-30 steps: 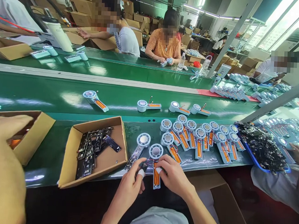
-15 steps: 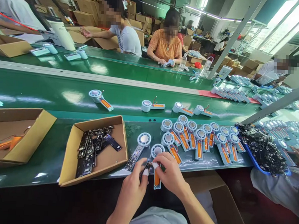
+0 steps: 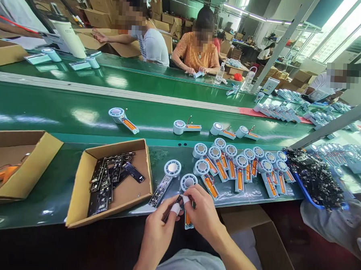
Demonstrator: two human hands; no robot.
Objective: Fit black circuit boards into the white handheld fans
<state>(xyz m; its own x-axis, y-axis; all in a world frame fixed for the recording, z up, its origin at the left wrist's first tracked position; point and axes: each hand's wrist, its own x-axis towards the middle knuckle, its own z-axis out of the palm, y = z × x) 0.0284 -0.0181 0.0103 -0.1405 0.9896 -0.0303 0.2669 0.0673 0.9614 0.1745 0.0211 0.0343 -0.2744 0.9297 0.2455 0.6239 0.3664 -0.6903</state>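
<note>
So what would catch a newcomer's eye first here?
Probably the two hands at the bottom centre, left hand and right hand, pinching a small fan unit with an orange strip. Next, the fanned-out row of fan units just right of them, and the box of dark circuit boards to the left.

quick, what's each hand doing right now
Left hand: closed, pinching a small dark circuit board.
Right hand: closed, pressing on the fan half-shell.
</note>
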